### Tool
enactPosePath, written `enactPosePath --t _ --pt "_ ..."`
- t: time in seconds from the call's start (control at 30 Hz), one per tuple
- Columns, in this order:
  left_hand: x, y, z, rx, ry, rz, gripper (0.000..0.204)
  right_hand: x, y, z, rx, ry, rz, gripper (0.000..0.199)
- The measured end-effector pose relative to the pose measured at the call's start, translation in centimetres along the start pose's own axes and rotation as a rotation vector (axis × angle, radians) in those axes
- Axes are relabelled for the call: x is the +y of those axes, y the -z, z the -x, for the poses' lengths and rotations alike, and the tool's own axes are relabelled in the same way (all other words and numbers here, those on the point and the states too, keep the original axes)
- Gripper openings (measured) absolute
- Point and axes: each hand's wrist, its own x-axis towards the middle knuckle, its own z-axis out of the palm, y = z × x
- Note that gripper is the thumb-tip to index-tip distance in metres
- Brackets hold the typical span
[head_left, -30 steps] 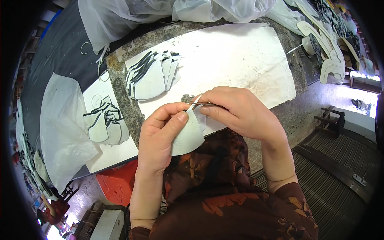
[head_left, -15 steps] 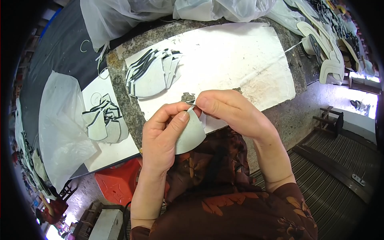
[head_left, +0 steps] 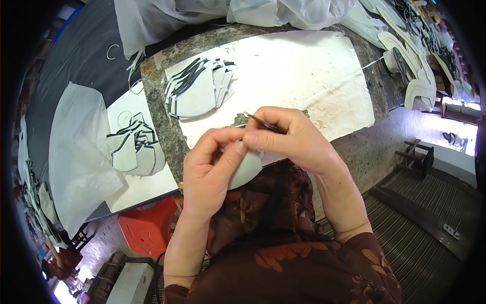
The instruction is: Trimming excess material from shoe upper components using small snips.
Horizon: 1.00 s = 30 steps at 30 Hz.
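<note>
Close to the bench's near edge, my left hand [head_left: 210, 164] pinches a pale grey-green cut piece [head_left: 247, 168] with a rounded lower edge, its top hidden behind my fingers. My right hand [head_left: 286, 137] is closed around a slim dark metal tool [head_left: 264, 123], whose narrow end points up and left; its exact kind is unclear. The right thumb and fingertips meet the left ones at the top of the piece. Beyond my left hand, a fanned stack of similar pale pieces with black edging [head_left: 195, 93] lies on the white sheet [head_left: 298, 66].
More black-edged pieces [head_left: 135, 152] lie on a white board at left, beside a translucent plastic sheet [head_left: 81, 157]. Plastic bags [head_left: 172, 23] line the back. A spool [head_left: 392, 61] and cream curved parts [head_left: 421, 91] are at right. Below the bench stands a red stool [head_left: 147, 228].
My right hand has closed in on the left fingertips, and the tool has swung away from the piece's tip to lie across the right fingers. The view has shifted slightly.
</note>
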Motion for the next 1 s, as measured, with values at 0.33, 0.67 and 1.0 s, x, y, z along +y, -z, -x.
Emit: enactPosePath --t 0.33,0.67,1.0 --pt "1.0 0.4 0.7 -0.001 -0.117 -0.271 0.012 1.3 -2.0 0.6 0.176 -0.013 -0.195 0.018" --pt "3.6 12.8 1.3 0.2 -0.337 -0.907 0.019 1.4 -0.5 0.5 0.044 -0.01 -0.108 0.022" --pt "3.3 9.2 0.6 -0.038 0.024 -0.057 0.034 0.0 -2.2 0.7 -0.172 0.469 0.653 0.02"
